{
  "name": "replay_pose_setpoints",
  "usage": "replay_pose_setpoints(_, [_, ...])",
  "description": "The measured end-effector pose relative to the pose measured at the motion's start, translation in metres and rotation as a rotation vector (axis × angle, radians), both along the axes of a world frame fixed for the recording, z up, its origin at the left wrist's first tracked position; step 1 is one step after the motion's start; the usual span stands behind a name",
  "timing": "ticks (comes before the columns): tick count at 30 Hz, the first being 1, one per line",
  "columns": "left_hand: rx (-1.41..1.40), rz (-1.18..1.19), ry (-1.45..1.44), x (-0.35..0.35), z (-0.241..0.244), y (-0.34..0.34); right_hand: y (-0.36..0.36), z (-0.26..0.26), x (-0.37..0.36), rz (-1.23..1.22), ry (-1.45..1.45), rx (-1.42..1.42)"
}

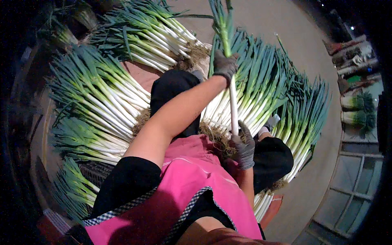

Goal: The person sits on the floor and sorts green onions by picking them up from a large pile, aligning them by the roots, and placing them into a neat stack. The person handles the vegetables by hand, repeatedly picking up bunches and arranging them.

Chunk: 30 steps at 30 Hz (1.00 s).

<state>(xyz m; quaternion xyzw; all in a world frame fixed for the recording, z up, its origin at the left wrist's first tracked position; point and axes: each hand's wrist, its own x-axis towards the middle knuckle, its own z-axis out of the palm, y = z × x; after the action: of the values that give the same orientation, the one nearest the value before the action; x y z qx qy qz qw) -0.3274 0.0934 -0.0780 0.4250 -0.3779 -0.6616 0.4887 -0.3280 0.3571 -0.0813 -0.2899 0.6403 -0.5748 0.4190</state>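
Observation:
A single long leek (233, 104) stands nearly upright in the head view, green leaves at the top and white shaft below. My left hand (226, 65), in a grey glove, is shut around it just under the leaves. Lower down, my gloved right hand (244, 147) has its fingers around the root end, and brown roots hang beside it. Behind this leek, a wide row of leeks (257, 82) lies side by side with roots toward my lap. The pink apron (183, 183) covers my lap between my black-clad knees.
More leek bundles lie at the left (107, 98), upper left (153, 36) and right (301, 122). A dark crate (93, 170) sits under leeks at the lower left. The floor (312, 55) is greyish brown. Window-like framed panes (352, 180) and further leeks (356, 118) show at the far right.

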Motion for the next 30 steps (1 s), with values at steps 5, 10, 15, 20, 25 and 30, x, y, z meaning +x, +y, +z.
replay_pose_setpoints(5, [-0.02,-0.168,0.15,0.045,-0.016,0.066,-0.014,-0.013,0.025,0.042,0.508,-0.001])
replay_pose_setpoints(10, [-0.068,-0.046,0.166,0.114,0.033,0.066,-0.011,0.0,0.026,0.439,1.112,-0.228])
replay_pose_setpoints(15, [-0.259,0.121,0.117,0.262,0.059,0.048,-0.007,-0.007,0.02,0.289,0.107,0.03])
replay_pose_setpoints(20, [-0.363,0.674,-0.446,0.432,0.03,0.057,-0.008,-0.02,0.001,0.35,0.494,0.012])
replay_pose_setpoints(25, [-0.184,1.131,-0.871,0.548,-0.073,0.102,-0.015,-0.013,0.009,0.229,0.24,0.21])
replay_pose_setpoints(30, [0.61,0.804,-1.418,0.619,-0.224,0.188,-0.015,-0.019,0.013,0.246,0.248,0.286])
